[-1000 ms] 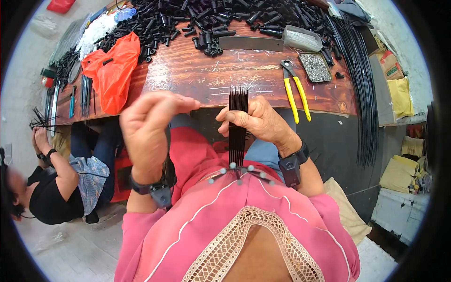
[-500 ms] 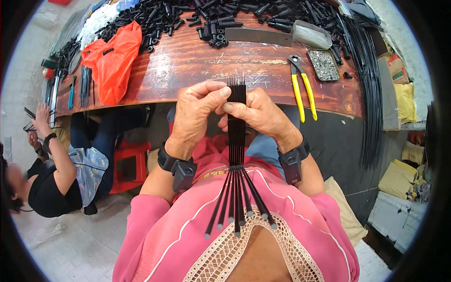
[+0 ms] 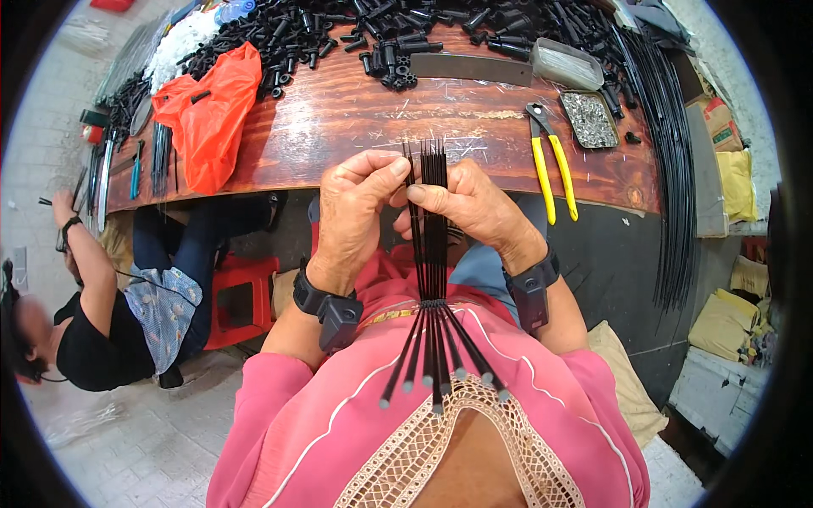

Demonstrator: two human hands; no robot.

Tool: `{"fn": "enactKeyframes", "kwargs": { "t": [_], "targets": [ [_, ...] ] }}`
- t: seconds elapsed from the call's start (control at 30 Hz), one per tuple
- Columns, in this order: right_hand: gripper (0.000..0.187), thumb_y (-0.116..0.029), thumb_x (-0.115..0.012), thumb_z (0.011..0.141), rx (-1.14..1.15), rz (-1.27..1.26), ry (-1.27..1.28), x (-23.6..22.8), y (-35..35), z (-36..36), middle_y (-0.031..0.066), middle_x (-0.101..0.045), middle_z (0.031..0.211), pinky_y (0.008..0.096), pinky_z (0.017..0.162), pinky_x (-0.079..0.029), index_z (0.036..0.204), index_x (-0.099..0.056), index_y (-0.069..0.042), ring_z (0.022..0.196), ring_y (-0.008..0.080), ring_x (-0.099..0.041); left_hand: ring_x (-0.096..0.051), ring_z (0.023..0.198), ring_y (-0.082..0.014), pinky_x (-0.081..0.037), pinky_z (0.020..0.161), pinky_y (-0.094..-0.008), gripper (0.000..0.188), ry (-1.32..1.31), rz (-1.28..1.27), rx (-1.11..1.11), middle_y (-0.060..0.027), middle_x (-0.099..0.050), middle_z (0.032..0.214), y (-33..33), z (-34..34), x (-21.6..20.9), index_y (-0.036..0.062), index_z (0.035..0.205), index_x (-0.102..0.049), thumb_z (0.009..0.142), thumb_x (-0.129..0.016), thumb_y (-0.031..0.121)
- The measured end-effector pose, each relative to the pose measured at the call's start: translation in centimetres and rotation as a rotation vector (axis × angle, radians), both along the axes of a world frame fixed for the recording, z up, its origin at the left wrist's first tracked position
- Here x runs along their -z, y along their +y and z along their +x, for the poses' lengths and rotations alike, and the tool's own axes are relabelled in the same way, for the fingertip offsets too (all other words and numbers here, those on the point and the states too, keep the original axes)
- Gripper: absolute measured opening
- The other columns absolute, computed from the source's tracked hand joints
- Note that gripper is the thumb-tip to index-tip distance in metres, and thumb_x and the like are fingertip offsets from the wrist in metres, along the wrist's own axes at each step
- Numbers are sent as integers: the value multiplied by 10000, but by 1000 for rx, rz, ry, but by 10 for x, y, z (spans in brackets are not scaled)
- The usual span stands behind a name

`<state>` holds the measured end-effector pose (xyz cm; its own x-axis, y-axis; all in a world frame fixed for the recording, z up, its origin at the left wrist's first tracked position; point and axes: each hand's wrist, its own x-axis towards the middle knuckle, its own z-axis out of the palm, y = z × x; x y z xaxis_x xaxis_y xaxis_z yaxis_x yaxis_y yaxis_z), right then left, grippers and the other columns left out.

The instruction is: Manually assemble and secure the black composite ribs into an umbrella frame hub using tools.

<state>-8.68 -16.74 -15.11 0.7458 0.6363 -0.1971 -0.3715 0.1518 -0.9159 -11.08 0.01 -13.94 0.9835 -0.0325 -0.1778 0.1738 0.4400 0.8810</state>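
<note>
1. rods (image 3: 417,224) at the left hand (image 3: 349,207) had parted from the bundle (image 3: 435,229), by the table (image 3: 339,127)'s near edge.
2. left fingers pinched them; the right hand (image 3: 487,207) pinched the bundle.
3. firm, even right pressure seemed wisest.

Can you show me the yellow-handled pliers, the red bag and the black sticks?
Yellow-handled pliers (image 3: 562,169): head view, on one handle.
Red bag (image 3: 216,123): head view, on its crumpled middle.
Black sticks (image 3: 435,254): head view, partway along the bundle.
</note>
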Motion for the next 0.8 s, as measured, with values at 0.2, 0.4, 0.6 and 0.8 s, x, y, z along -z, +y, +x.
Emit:
{"fn": "enactKeyframes", "kwargs": {
  "t": [0.2, 0.4, 0.6, 0.8],
  "targets": [
    [253, -203, -615, 926, 20, -18, -25, -1, 3, 2, 85, -685, 806, 271, 642, -551, 980, -677, 36, 708, 145, -665, -552, 639, -92, -469, 566, -223, 122, -55, 37, -76, -69, -670, 818, 1, 2, 9, -32, 932, -664, 874, -668, 75],
    [233, -181, -600, 933, 9, 19, -10, 3, 3, 3, 74, -684, 855, 281, 654, -557, 997, -671, 31, 742, 146, -670, -552, 630, -90, -469, 567, -221, 118, -25, 31, -100, -65, -673, 823, 0, 0, 11, -28, 941, -664, 874, -669, 69],
    [220, -172, -592, 937, 26, 25, 15, 4, 2, 2, 76, -683, 860, 284, 656, -561, 1000, -667, 25, 751, 148, -675, -563, 620, -91, -475, 572, -219, 138, -28, -14, -120, -72, -678, 828, -4, 3, 7, -17, 978, -645, 889, -662, 87],
    [251, -223, -616, 930, 19, -5, 11, 7, 1, 4, 86, -696, 840, 287, 661, -577, 995, -673, 13, 746, 164, -694, -611, 662, -111, -491, 586, -226, 108, -33, -9, -136, -92, -684, 833, -5, 6, 9, -6, 930, -636, 906, -646, 99]
  ]
}}
